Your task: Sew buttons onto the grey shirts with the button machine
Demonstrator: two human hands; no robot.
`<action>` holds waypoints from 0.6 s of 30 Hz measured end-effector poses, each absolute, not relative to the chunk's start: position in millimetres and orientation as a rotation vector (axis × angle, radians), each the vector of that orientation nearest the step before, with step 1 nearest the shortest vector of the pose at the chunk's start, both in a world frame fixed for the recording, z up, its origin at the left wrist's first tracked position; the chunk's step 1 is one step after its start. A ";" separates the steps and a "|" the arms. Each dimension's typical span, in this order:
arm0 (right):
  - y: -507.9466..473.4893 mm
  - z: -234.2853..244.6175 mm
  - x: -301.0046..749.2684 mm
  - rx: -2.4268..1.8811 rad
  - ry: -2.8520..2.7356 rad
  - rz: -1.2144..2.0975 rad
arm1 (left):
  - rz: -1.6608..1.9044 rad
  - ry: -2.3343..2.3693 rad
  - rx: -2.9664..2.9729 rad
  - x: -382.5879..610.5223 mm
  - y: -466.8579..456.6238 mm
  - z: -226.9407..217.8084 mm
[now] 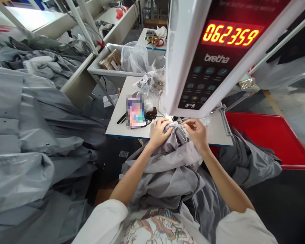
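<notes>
Head view, from where I stand in the room:

1. A huge heap of gray cloth [22, 112] fills the left side, running from near to far.
2. On the right sits a red tray [264, 135], with a loose fold of gray fabric [246, 162] lying over its left part.
3. A white tabletop [218, 132] crosses the middle, beneath a white machine panel [213, 57] marked "bretha", its red counter reading 062359.
4. The bunched gray garment [165, 176] lies across the person's lap and rises to the tabletop's near edge.
5. The left hand [157, 134] is clenched around the top of that garment.
6. The right hand [196, 133] is pinched closed just beside it, at the same bunch; whatever its fingertips [184, 125] hold is too small to tell.
7. A blurred phone [135, 111] lies on the tabletop, just left of the left hand.
8. Far off, red-handled scissors [155, 41] sit on a small white table [144, 42].
</notes>
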State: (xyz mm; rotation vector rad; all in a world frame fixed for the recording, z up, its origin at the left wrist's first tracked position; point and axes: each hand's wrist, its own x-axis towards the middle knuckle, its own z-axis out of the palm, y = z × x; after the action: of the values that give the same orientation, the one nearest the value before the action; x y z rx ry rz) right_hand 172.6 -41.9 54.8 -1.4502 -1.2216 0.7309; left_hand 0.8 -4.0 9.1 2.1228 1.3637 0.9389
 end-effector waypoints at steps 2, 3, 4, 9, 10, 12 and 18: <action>-36.8 52.5 160.1 -1.453 -1.328 0.617 | 0.944 1.359 2.118 0.5 -4.3 9.3; -34.9 52.0 155.3 -1.448 -1.385 0.558 | 0.946 1.358 2.115 0.4 -4.5 9.4; -33.4 51.6 151.5 -1.444 -1.438 0.495 | 0.950 1.357 2.111 0.3 -4.7 9.5; -29.4 46.1 144.0 -1.521 -1.632 0.215 | 0.961 1.361 2.106 -0.2 -4.6 9.2; -28.9 44.3 143.9 -1.524 -1.659 0.184 | 0.959 1.359 2.107 -0.4 -4.4 9.2; -28.2 40.9 144.0 -1.510 -1.705 0.133 | 0.947 1.354 2.109 -0.7 -4.0 9.3; -28.7 36.1 144.0 -1.462 -1.806 0.026 | 0.931 1.365 2.093 -1.4 -4.7 12.3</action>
State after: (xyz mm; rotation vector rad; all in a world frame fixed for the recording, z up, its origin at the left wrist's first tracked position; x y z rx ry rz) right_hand 144.0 -28.7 36.1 -1.4621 -1.8063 0.0257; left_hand -1.4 -4.7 12.3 2.0927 1.3646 0.9313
